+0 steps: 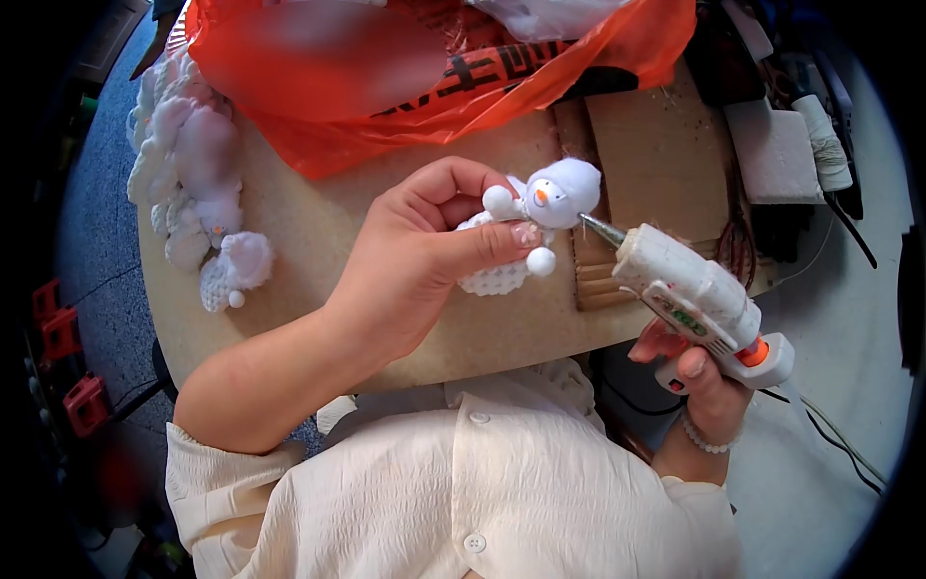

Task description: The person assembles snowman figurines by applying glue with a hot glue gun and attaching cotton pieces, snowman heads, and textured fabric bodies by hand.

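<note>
My left hand (434, 227) pinches a small white snowman doll (497, 275) between thumb and fingers, above the table. The doll has a fluffy round head, an orange nose, a knitted body and pompom hands. My right hand (709, 381) is wrapped round a white glue gun (690, 294), low at the right. Its metal nozzle points up and left, with the tip at the right side of the doll's head; whether they touch is hard to tell.
A red plastic bag (318, 96) covers the table's back. At the left lie a pile of white dolls (198, 159) and a single doll (236, 270). Cardboard (656, 164) lies beyond the nozzle. White foam (772, 150), a thread spool (822, 140) and cables are at the right.
</note>
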Demonstrator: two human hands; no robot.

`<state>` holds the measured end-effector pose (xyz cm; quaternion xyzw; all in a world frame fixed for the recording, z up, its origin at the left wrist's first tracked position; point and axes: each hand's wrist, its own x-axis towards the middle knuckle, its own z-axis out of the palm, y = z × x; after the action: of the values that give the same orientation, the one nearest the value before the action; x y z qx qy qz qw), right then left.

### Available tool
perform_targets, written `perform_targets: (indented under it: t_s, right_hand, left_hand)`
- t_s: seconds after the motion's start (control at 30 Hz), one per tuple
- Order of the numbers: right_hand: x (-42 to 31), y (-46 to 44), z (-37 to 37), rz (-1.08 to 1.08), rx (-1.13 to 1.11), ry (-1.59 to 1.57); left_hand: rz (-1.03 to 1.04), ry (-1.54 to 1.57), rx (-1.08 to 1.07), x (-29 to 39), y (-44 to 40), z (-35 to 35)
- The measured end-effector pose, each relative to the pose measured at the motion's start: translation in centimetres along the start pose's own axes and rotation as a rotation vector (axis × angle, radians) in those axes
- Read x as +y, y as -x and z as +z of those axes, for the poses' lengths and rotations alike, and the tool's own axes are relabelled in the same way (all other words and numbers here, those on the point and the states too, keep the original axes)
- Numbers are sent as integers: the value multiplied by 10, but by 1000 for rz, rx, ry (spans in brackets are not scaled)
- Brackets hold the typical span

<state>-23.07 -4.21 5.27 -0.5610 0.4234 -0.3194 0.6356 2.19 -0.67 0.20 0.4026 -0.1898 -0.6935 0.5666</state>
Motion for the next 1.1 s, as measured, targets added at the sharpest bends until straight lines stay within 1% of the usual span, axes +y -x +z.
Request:
perform_targets:
  t_s: [0.53,0.8,0.97,1.1]
  right_hand:
    - [4,-1,1,18,-22,100]
    - [12,-7,1,-58,-69,119]
    - [9,-6,7,-86,-34,178]
    - [11,-6,3,-151,-21,317]
  left_hand:
    - [-76,99,-45,-1,-1,-3]
    - [-98,128,-77,-2,-1,-4]
    - [-113,137,-83,-1,-2,-5]
    - [-100,111,-72,1,0,-4]
